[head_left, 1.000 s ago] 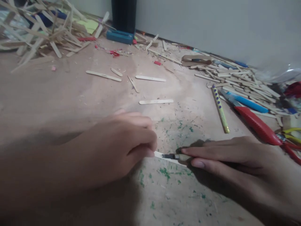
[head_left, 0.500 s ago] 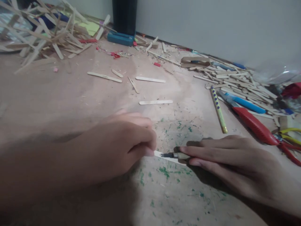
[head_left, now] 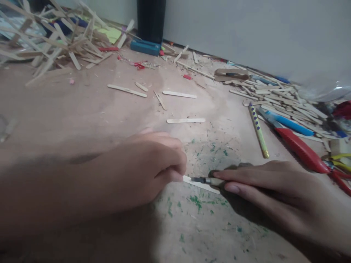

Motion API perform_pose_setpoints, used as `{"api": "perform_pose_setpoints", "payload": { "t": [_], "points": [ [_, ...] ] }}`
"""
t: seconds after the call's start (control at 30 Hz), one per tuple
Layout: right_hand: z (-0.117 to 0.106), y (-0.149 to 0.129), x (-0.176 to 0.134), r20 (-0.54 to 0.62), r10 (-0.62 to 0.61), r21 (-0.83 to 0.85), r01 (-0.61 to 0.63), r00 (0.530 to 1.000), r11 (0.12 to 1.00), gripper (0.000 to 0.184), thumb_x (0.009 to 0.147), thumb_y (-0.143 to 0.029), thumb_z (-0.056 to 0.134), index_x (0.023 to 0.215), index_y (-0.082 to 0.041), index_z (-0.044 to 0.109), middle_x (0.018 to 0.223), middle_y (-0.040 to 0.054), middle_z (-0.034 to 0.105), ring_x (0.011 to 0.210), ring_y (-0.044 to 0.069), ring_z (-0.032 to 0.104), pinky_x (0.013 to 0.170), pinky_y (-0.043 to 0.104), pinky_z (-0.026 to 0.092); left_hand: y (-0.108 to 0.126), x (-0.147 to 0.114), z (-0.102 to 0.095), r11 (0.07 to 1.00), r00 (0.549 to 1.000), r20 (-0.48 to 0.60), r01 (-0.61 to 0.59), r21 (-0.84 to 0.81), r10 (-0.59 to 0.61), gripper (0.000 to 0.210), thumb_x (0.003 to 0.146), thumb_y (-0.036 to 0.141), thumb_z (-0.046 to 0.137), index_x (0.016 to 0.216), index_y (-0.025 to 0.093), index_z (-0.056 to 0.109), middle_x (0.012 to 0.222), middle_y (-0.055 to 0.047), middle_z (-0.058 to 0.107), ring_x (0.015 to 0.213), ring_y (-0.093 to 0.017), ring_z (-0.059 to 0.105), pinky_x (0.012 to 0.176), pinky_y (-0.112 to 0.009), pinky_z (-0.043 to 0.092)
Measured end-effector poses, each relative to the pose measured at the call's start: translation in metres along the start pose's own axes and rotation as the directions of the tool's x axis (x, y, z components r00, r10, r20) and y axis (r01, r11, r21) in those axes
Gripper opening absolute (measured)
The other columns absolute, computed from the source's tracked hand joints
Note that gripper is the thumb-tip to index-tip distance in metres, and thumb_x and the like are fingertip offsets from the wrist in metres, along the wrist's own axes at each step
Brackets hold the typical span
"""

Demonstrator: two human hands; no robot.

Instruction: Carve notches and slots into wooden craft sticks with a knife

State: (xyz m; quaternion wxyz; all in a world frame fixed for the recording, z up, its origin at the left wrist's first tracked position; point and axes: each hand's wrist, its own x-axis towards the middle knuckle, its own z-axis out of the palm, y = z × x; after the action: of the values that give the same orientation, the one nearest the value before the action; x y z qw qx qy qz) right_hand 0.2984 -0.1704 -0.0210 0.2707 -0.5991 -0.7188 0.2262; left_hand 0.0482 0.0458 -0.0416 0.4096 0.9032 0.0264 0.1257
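My left hand (head_left: 153, 164) is closed on one end of a popsicle stick (head_left: 204, 186) and presses it against the table (head_left: 189, 226). Between the thumb and fingers of my right hand (head_left: 271, 193) is a craft knife (head_left: 212, 181) with a short metal blade. The blade lies over the stick, its tip close to my left fingertips. The stick's far end on the left is hidden under my left hand. Beyond my hands lies another popsicle stick (head_left: 185, 120), flat on the table.
Loose sticks pile up at the back left (head_left: 65, 47) and right (head_left: 290, 98). A spotted pencil (head_left: 259, 131), a blue-handled tool (head_left: 293, 124), a red utility knife (head_left: 301, 149) and red-and-yellow-handled tools (head_left: 340, 171) lie on the right. A dark upright object (head_left: 150, 22) stands near the wall.
The whole scene has shifted slightly right and down in view. Both hands keep their grip, and the blade rests at nearly the same place on the stick.
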Motion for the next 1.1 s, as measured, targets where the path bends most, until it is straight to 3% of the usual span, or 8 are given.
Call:
{"api": "perform_pose_setpoints", "payload": {
  "t": [0.13,0.3,0.63,0.77,0.87,1.1],
  "points": [
    [0.003,0.001,-0.003,-0.03,-0.018,-0.054,0.016,0.999,0.998,0.033,0.13,-0.028,0.066,0.128,-0.029,0.099,0.114,0.0076,0.101,0.086,0.031,0.098,0.073,0.035,0.082,0.008,0.005,-0.006,0.997,0.996,0.047,0.07,0.03,-0.072,0.028,0.101,-0.001,0.073,0.089,0.023,0.082,0.092,0.006,0.083,0.089,-0.015,0.073,0.09,-0.032,0.048],
    [-0.004,-0.001,0.003,-0.009,-0.051,-0.077,0.051,0.999,0.996,0.039,0.135,-0.031,0.062,0.123,-0.027,0.099,0.111,0.0087,0.1,0.084,0.028,0.097,0.071,0.031,0.081,0.01,0.006,-0.007,0.996,0.994,0.064,0.086,0.039,-0.088,0.028,0.103,0.001,0.075,0.089,0.024,0.082,0.092,0.005,0.083,0.089,-0.017,0.073,0.091,-0.035,0.047],
    [0.001,0.003,0.0,-0.008,-0.01,-0.039,0.01,1.0,0.999,0.038,0.135,-0.034,0.062,0.123,-0.032,0.098,0.108,0.0068,0.1,0.077,0.027,0.094,0.058,0.031,0.073,0.0,0.002,0.0,1.0,1.0,-0.015,0.002,0.0,-0.002,0.024,0.102,0.006,0.071,0.089,0.024,0.08,0.091,0.006,0.082,0.086,-0.016,0.071,0.09,-0.035,0.045],
    [0.001,0.006,-0.011,-0.02,0.028,-0.145,-0.031,0.999,0.989,0.022,0.126,-0.047,0.083,0.133,-0.038,0.102,0.103,0.0067,0.098,0.086,0.033,0.096,0.066,0.037,0.077,0.001,0.001,0.0,0.999,0.999,-0.009,0.031,-0.004,-0.031,0.026,0.103,0.006,0.07,0.089,0.024,0.081,0.093,0.008,0.084,0.089,-0.015,0.072,0.091,-0.034,0.047],
    [0.005,0.01,-0.019,-0.024,0.007,-0.221,-0.012,1.0,0.975,0.03,0.113,-0.06,0.099,0.135,-0.04,0.103,0.099,0.0076,0.097,0.095,0.038,0.096,0.068,0.04,0.078,0.003,0.001,-0.002,0.999,0.999,0.014,0.039,0.009,-0.039,0.026,0.103,0.006,0.071,0.088,0.024,0.08,0.092,0.007,0.084,0.088,-0.015,0.072,0.091,-0.034,0.047],
    [0.016,0.017,-0.013,-0.051,-0.04,-0.229,0.027,0.998,0.973,0.034,0.114,-0.068,0.096,0.132,-0.039,0.102,0.096,0.0078,0.095,0.096,0.037,0.095,0.07,0.04,0.078,0.006,0.004,-0.007,0.997,0.997,0.061,0.053,0.054,-0.057,0.025,0.106,0.004,0.077,0.091,0.023,0.082,0.093,0.006,0.083,0.09,-0.016,0.074,0.094,-0.035,0.048]
  ]
}}
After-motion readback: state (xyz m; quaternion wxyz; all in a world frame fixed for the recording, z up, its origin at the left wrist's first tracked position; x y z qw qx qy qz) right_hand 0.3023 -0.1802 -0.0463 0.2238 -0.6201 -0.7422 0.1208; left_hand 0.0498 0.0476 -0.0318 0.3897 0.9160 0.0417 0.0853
